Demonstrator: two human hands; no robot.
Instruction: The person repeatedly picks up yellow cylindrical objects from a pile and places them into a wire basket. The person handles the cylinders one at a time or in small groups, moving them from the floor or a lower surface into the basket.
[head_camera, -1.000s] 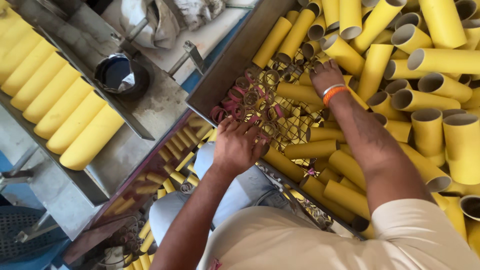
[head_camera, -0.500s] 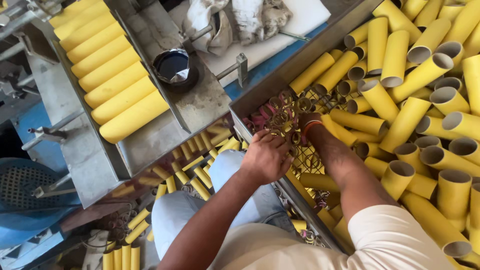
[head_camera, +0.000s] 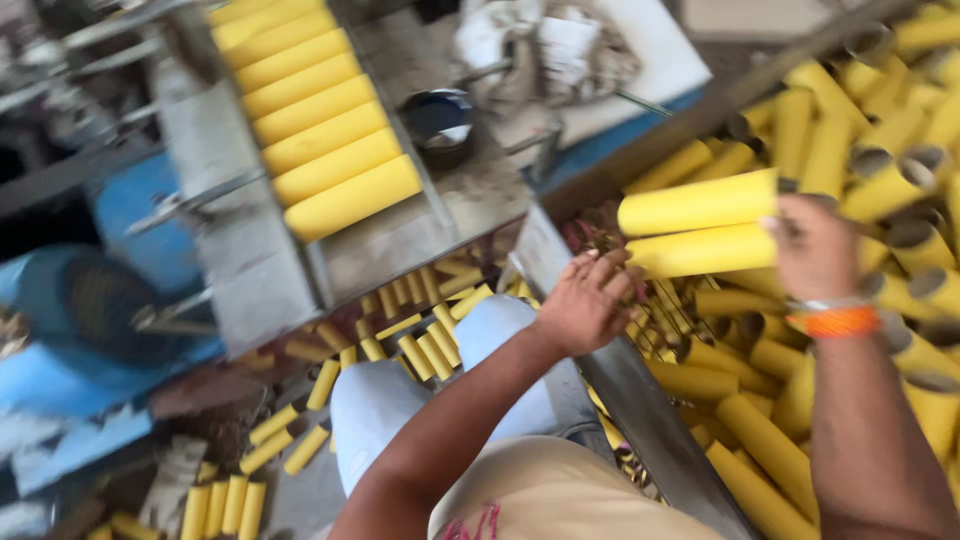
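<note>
A cream short-sleeved shirt (head_camera: 540, 495) is worn, marked near the collar with a small pink-red print (head_camera: 468, 525). Light blue trousers (head_camera: 400, 400) are seen over the knees. Both forearms are left bare. The right wrist is ringed by an orange band (head_camera: 835, 322) beside a thin pale one.

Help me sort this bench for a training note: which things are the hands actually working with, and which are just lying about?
In hand:
- right hand gripping two long yellow tubes
- left hand at the tubes' near ends
- bin of yellow tubes

Lying about:
- row of yellow tubes on the metal tray
- dark bowl
- short yellow pieces on the floor
- rags
</note>
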